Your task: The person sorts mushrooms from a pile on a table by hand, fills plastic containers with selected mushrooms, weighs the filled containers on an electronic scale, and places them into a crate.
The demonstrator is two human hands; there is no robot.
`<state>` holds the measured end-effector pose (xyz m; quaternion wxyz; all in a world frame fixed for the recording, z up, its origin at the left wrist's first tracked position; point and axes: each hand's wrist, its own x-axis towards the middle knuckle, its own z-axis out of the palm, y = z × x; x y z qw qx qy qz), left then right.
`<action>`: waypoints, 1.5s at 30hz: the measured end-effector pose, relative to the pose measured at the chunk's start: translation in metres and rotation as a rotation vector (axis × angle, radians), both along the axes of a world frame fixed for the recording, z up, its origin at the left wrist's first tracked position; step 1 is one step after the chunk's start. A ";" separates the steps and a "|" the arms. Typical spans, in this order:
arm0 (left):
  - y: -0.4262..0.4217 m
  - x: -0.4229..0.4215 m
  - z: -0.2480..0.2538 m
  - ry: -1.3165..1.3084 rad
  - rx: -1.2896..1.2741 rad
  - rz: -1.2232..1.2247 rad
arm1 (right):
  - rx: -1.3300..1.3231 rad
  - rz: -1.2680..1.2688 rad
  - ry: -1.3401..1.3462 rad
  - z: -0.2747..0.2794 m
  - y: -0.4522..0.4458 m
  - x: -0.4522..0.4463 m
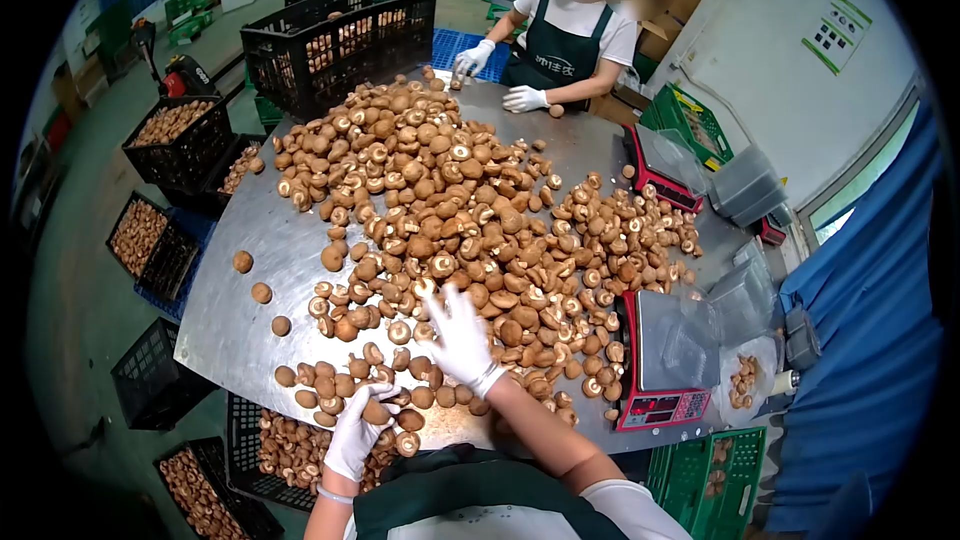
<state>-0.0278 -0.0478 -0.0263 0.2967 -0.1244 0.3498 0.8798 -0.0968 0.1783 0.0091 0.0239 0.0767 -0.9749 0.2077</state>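
A large heap of brown shiitake mushrooms (440, 180) covers much of the metal table (225, 280). Near the table's front edge, my gloved left hand (350, 440) has its fingers closed around a mushroom (377, 412). Beside that hand lies a small cluster of mushrooms (325, 380). My gloved right hand (462, 340) reaches over the front of the heap, fingers apart, with nothing visible in it. Whether its fingertips touch the mushrooms under them I cannot tell.
Below the front edge stands a black crate (245, 440) holding mushrooms. A red scale (665, 360) is at the right, and another scale (665, 175) sits farther back. Across the table a co-worker's gloved hand (525, 98) rests near the edge. A black crate (340, 50) stands at the back left.
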 end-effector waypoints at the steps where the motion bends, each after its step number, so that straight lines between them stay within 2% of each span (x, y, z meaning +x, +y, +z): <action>1: 0.002 0.004 0.002 -0.017 -0.065 0.039 | 0.147 -0.155 -0.015 -0.008 0.011 -0.002; 2: 0.002 0.007 -0.002 -0.014 -0.063 0.031 | 0.170 -0.143 -0.056 -0.025 0.018 -0.001; 3: -0.001 0.010 -0.008 -0.013 -0.102 0.047 | 0.273 -0.114 0.012 -0.044 0.018 0.006; 6: 0.006 0.008 -0.014 -0.017 -0.170 0.049 | 0.263 0.008 0.130 -0.049 0.002 0.019; 7: 0.009 0.006 -0.016 -0.020 -0.198 0.051 | 0.260 0.044 0.097 -0.042 -0.004 0.021; 11: 0.014 0.000 -0.028 0.086 -0.188 0.009 | 0.052 0.274 0.016 -0.026 -0.022 0.034; 13: 0.013 0.001 -0.027 0.089 -0.207 0.024 | -0.242 0.262 -0.036 -0.015 -0.005 0.020; 14: 0.014 0.003 -0.019 0.105 -0.222 0.025 | -0.306 0.186 -0.098 0.000 0.007 0.005; 15: 0.015 0.005 -0.013 0.118 -0.241 0.023 | -0.302 0.056 -0.037 -0.021 0.027 -0.012; 16: 0.016 0.007 -0.008 0.108 -0.291 0.023 | -0.100 -0.105 -0.019 -0.001 0.036 -0.024; 17: 0.015 0.009 -0.009 0.080 -0.293 0.004 | 0.091 -0.195 -0.021 -0.015 0.048 -0.035; 19: 0.017 0.013 -0.003 0.108 -0.306 -0.052 | 0.335 -0.097 0.235 -0.061 0.070 -0.044; 21: 0.017 0.017 -0.005 0.166 -0.302 -0.120 | 0.430 -0.067 0.203 -0.065 0.067 -0.041; 24: 0.020 0.022 0.004 0.160 -0.333 -0.163 | 0.304 -0.121 0.181 -0.058 0.070 -0.034; 26: 0.019 0.024 0.007 0.148 -0.322 -0.155 | 0.049 -0.112 0.135 -0.042 0.061 -0.025; 27: 0.021 0.025 0.008 0.099 -0.238 -0.119 | -0.100 -0.106 0.075 -0.027 0.052 -0.015; 29: 0.023 0.029 0.010 0.002 -0.068 -0.058 | -0.367 0.199 -0.126 -0.010 0.030 0.009; 30: 0.022 0.029 0.002 0.052 -0.032 -0.051 | -0.336 0.351 -0.102 -0.016 0.021 0.012; 31: 0.023 0.027 -0.010 0.028 0.077 0.019 | -0.338 0.300 -0.119 -0.013 0.011 0.012; 33: 0.025 0.022 -0.006 0.033 -0.047 0.083 | -0.190 0.058 -0.004 -0.027 -0.005 -0.006; 34: 0.025 0.021 -0.006 0.036 -0.046 0.086 | -0.046 0.027 0.099 -0.035 -0.010 -0.015; 35: 0.023 0.020 -0.006 0.035 -0.058 0.064 | -0.046 0.032 0.102 -0.050 -0.009 -0.023; 37: 0.022 0.020 0.006 0.033 -0.078 0.049 | -0.149 0.013 0.062 -0.084 -0.010 -0.036; 39: 0.023 0.020 0.013 0.016 -0.099 0.036 | -0.438 -0.008 0.067 -0.114 -0.001 -0.044; 40: 0.022 0.022 0.015 0.010 -0.096 0.045 | -0.650 -0.028 -0.134 -0.113 0.005 -0.043; 42: 0.020 0.025 0.016 0.016 -0.164 0.010 | -0.994 -0.041 -0.471 -0.087 0.019 -0.032; 43: 0.019 0.024 0.015 0.012 -0.160 0.017 | -1.038 -0.019 -0.524 -0.083 0.022 -0.026; 45: 0.014 0.023 0.012 -0.023 -0.065 -0.129 | -0.979 0.054 -0.491 -0.034 0.012 -0.001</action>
